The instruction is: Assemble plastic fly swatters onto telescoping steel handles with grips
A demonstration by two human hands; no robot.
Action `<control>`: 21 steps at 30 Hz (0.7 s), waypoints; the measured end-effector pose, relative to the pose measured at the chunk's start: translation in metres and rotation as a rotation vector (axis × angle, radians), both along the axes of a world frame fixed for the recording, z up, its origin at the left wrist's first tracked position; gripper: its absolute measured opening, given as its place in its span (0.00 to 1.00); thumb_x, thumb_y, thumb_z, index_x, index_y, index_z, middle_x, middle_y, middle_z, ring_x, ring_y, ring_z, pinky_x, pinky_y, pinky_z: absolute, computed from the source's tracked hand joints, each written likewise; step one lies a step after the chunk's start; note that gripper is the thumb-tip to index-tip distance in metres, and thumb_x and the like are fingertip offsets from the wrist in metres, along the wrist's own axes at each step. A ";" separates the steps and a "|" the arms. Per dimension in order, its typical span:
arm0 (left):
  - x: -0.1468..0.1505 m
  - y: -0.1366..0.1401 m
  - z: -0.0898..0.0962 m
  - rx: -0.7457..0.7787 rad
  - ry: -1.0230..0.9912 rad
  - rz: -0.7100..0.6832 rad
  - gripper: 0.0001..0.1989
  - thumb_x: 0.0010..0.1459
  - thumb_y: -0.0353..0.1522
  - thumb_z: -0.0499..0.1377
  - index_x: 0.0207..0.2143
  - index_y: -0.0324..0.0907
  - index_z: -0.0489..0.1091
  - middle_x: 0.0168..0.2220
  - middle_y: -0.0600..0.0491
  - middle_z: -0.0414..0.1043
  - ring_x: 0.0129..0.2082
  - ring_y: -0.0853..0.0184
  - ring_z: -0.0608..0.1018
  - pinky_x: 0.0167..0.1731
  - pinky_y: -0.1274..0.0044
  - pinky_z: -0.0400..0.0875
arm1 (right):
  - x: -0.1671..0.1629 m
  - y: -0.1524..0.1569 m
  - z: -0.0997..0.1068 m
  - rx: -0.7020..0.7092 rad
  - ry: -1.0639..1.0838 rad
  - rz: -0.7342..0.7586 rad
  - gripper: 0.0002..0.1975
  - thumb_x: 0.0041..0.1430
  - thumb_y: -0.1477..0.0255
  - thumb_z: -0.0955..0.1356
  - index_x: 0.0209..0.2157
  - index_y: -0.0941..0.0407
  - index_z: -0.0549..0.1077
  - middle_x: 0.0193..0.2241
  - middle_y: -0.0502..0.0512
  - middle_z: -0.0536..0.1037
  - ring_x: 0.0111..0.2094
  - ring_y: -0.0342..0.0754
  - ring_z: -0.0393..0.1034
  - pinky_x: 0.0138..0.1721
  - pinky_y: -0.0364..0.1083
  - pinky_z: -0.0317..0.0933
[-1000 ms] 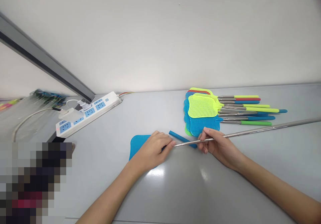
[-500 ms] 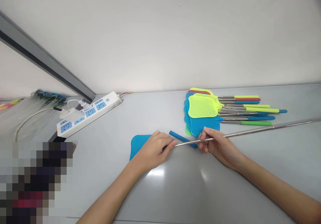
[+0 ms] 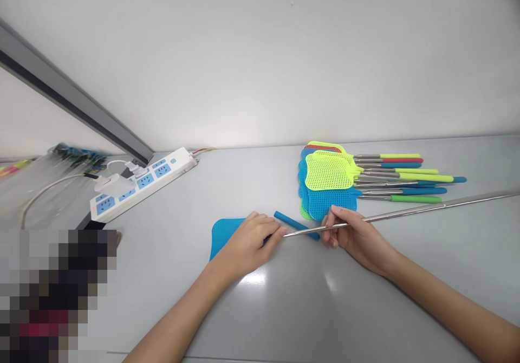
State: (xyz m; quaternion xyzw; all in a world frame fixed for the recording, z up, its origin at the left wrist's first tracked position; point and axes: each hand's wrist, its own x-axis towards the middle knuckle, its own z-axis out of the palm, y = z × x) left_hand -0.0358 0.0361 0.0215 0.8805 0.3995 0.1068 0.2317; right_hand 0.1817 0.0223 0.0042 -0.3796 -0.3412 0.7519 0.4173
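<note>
My left hand point(image 3: 257, 241) is closed at the neck of a blue fly swatter point(image 3: 225, 233), where its head meets the metal rod; the hand covers part of the mesh head. Out to the right runs the long, extended telescopic metal rod point(image 3: 390, 215), passing beyond the frame's edge. My right hand point(image 3: 345, 227) pinches this rod between thumb and fingers, a short way right of my left hand. Beneath the rod, between both hands, a loose blue handle sleeve point(image 3: 294, 224) lies slantwise on the table. The rod's far end is out of view.
Several yellow, blue, red and green fly swatters point(image 3: 330, 172) lie piled behind my right hand, handles pointing right. A white power strip point(image 3: 142, 184) with plugs and cables sits on the left. Clear plastic bags point(image 3: 60, 184) lie at far left. A wall point(image 3: 260, 59) rises behind the table.
Nearly everything stays the same. Both hands hold their places on the swatter, and the view has shifted only very slightly.
</note>
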 end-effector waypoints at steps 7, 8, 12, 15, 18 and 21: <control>0.000 -0.001 0.001 -0.011 0.021 0.009 0.17 0.60 0.35 0.40 0.23 0.40 0.60 0.21 0.57 0.60 0.25 0.72 0.64 0.31 0.76 0.56 | 0.001 0.000 0.000 -0.014 0.005 0.006 0.18 0.57 0.66 0.57 0.21 0.59 0.68 0.20 0.55 0.70 0.21 0.42 0.60 0.24 0.43 0.53; 0.000 -0.001 0.001 -0.011 0.024 0.009 0.17 0.60 0.35 0.40 0.23 0.40 0.60 0.21 0.57 0.60 0.25 0.72 0.63 0.31 0.76 0.56 | 0.001 0.000 0.001 -0.016 0.005 0.008 0.18 0.57 0.66 0.57 0.21 0.59 0.68 0.20 0.55 0.70 0.21 0.42 0.60 0.24 0.43 0.53; 0.000 -0.001 0.001 -0.009 0.023 0.010 0.17 0.60 0.34 0.39 0.23 0.40 0.60 0.22 0.57 0.60 0.25 0.72 0.63 0.31 0.76 0.56 | 0.001 0.001 0.001 -0.021 0.004 0.012 0.18 0.57 0.66 0.57 0.20 0.59 0.69 0.20 0.55 0.70 0.21 0.42 0.60 0.24 0.43 0.53; 0.000 -0.001 0.002 -0.015 0.032 0.011 0.17 0.60 0.35 0.39 0.24 0.40 0.60 0.22 0.57 0.60 0.25 0.72 0.63 0.31 0.76 0.56 | 0.001 0.001 -0.001 -0.023 0.006 0.018 0.19 0.57 0.66 0.57 0.21 0.59 0.69 0.20 0.56 0.70 0.21 0.42 0.60 0.24 0.43 0.53; 0.000 -0.001 0.002 -0.021 0.031 0.010 0.17 0.60 0.35 0.39 0.24 0.40 0.60 0.22 0.57 0.60 0.25 0.72 0.63 0.31 0.76 0.56 | 0.001 0.001 -0.002 -0.019 0.008 0.019 0.19 0.58 0.67 0.56 0.21 0.60 0.69 0.20 0.56 0.70 0.21 0.42 0.60 0.25 0.44 0.53; 0.000 -0.001 0.002 -0.023 0.030 0.010 0.17 0.60 0.34 0.39 0.23 0.40 0.59 0.22 0.57 0.60 0.25 0.72 0.63 0.31 0.77 0.56 | 0.001 0.001 -0.002 -0.024 0.009 0.015 0.19 0.58 0.67 0.56 0.21 0.60 0.69 0.20 0.56 0.70 0.21 0.42 0.60 0.25 0.44 0.53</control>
